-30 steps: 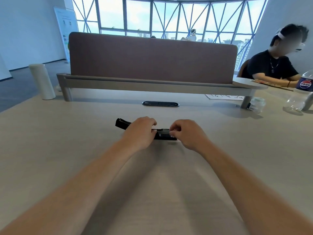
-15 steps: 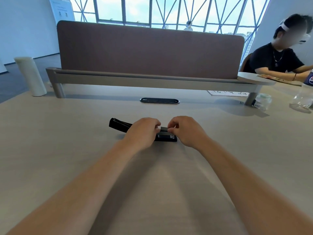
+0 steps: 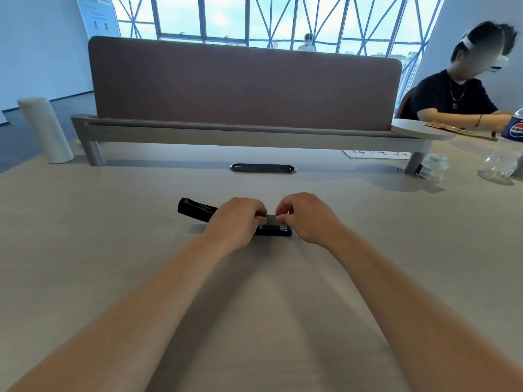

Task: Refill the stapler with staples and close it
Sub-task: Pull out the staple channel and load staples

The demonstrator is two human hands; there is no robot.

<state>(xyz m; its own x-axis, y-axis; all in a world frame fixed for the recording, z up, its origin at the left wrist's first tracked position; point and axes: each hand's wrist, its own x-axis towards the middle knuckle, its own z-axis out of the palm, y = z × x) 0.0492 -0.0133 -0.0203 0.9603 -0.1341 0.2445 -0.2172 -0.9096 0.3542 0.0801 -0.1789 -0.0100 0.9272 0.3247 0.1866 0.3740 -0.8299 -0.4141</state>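
A black stapler [image 3: 195,209] lies opened out flat on the light wooden table [image 3: 85,250], its lid end pointing left and its base end [image 3: 276,230] to the right. My left hand [image 3: 237,219] rests on the stapler's middle and hides it. My right hand [image 3: 305,216] is just to the right, fingers curled. Between the fingertips of both hands runs a thin grey staple strip [image 3: 271,218], held just above the stapler's base.
A brown divider panel [image 3: 243,89] on a grey rail crosses the table behind. A black oval cable port [image 3: 262,168] sits ahead. A white cylinder [image 3: 45,131] stands far left. Clear bottles [image 3: 503,154] and a small jar [image 3: 434,166] are at right, near a seated person [image 3: 452,94].
The view has tilted and drawn slightly closer. My hands have come a little nearer to each other over the stapler, with the staple strip now showing between the fingertips.
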